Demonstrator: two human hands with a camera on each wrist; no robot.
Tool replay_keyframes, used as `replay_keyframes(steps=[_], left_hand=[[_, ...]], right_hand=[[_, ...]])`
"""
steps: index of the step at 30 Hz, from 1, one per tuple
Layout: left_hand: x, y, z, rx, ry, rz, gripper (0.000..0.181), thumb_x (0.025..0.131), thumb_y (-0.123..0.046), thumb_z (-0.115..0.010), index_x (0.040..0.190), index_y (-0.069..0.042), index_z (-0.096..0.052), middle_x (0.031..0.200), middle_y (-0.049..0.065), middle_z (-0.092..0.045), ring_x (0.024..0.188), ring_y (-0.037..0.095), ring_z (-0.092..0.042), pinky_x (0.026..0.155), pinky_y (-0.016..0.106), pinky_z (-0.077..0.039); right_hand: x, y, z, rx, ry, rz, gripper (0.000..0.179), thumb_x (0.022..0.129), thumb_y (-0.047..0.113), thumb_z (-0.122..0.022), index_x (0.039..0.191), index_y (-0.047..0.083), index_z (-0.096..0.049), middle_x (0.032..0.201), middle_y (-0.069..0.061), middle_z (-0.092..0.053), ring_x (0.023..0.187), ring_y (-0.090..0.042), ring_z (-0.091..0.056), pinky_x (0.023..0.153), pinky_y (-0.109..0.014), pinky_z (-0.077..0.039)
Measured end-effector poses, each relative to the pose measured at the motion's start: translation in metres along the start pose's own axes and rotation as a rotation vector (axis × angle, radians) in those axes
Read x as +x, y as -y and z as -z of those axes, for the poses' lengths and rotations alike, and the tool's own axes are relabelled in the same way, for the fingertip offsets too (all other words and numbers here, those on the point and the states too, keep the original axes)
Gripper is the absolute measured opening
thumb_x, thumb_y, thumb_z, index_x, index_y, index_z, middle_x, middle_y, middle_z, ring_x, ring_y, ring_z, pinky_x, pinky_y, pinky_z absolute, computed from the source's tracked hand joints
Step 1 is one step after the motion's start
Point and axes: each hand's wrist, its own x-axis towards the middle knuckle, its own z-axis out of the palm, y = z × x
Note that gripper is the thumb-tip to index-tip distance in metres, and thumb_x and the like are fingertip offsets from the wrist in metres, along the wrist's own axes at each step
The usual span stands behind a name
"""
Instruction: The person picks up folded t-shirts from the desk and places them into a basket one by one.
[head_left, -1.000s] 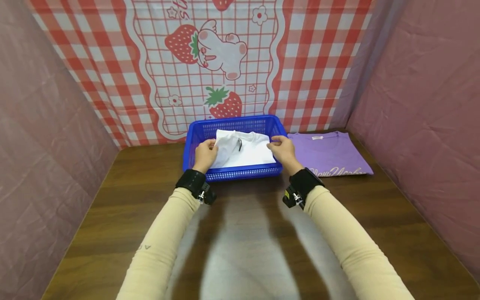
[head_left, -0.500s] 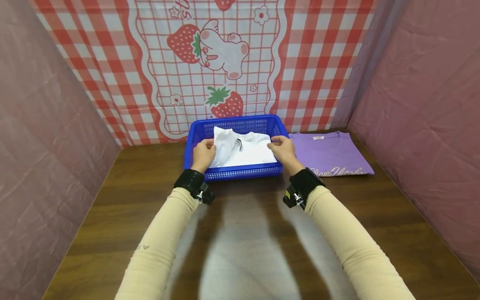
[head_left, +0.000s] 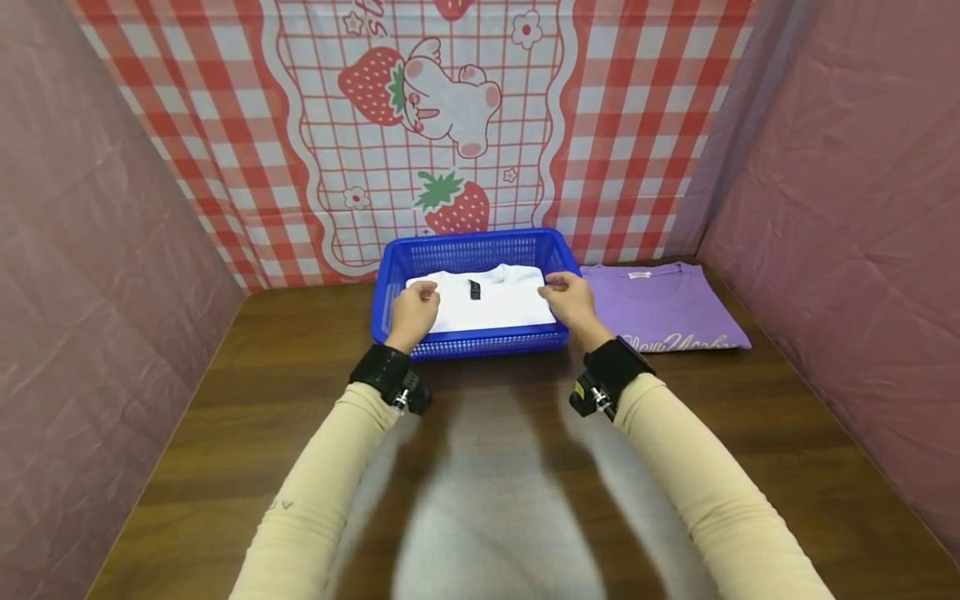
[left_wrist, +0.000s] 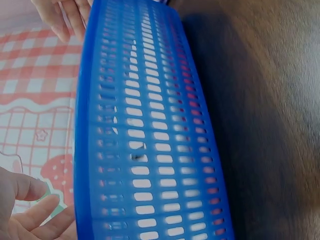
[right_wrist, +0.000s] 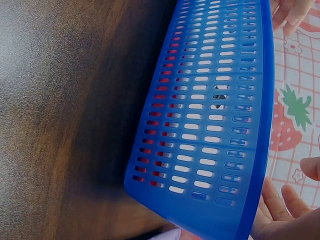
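Tabletop [head_left: 240, 408]: brown wood grain, which bore a pale glare and arm shadows toward 6 o'clock of the basket in the head view. Backdrop [head_left: 637, 142], at 12 o'clock: red-and-white checked cloth printed with strawberries, flowers and 1 white cartoon animal. Side drapes [head_left: 840, 217], 2 in number: creased pink fabric, which hung at 9 and 3 o'clock.

Basket [head_left: 495, 343], 1: blue, slotted walls, stood near the backdrop; red showed through its lower slots in the wrist views. White shirt [head_left: 498, 308], 1: folded, lay inside the basket, collar toward 12 o'clock; dark neck label [head_left: 475, 289] just inside the collar. Purple shirt [head_left: 652, 308], 1: folded, lay at 3 o'clock just beside the basket, pale lettering along its 6 o'clock edge.

Left hand [head_left: 413, 315]: stood at 9 o'clock, fingers loosely bent, thumb a little apart from them. Right hand [head_left: 572, 302]: stood at 3 o'clock, thumb and fingers similarly parted. Contact of either hand with the cloth could not be told.

Changes from 0.5 s earlier: the white shirt's 9 o'clock corner, then pinched up by the left hand, lay lowered; the neck label, then partly covered, showed whole. The right hand kept nearly the same place.
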Motion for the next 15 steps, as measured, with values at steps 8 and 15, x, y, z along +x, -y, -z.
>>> replay_keyframes(steps=[8,15], left_hand=[[-0.014,-0.010,-0.002,-0.046,0.005,-0.033,0.031,0.094,-0.012,-0.051,0.120,0.002,-0.063,0.117,0.021,-0.068,0.110,0.032,-0.065,0.097,0.040,-0.051],[-0.032,-0.016,0.001,-0.074,0.020,-0.089,0.032,0.095,-0.011,-0.051,0.122,0.003,-0.060,0.123,0.021,-0.066,0.115,0.033,-0.063,0.101,0.041,-0.050]], right_hand=[[-0.010,-0.002,0.004,0.012,0.011,0.038,0.042,0.091,0.016,-0.057,0.129,-0.003,-0.056,0.126,-0.026,-0.062,0.118,-0.036,-0.060,0.103,-0.043,-0.047],[-0.028,0.000,0.005,0.095,0.050,0.072,0.043,0.092,0.014,-0.057,0.132,-0.003,-0.053,0.126,-0.027,-0.062,0.120,-0.037,-0.058,0.105,-0.045,-0.045]])
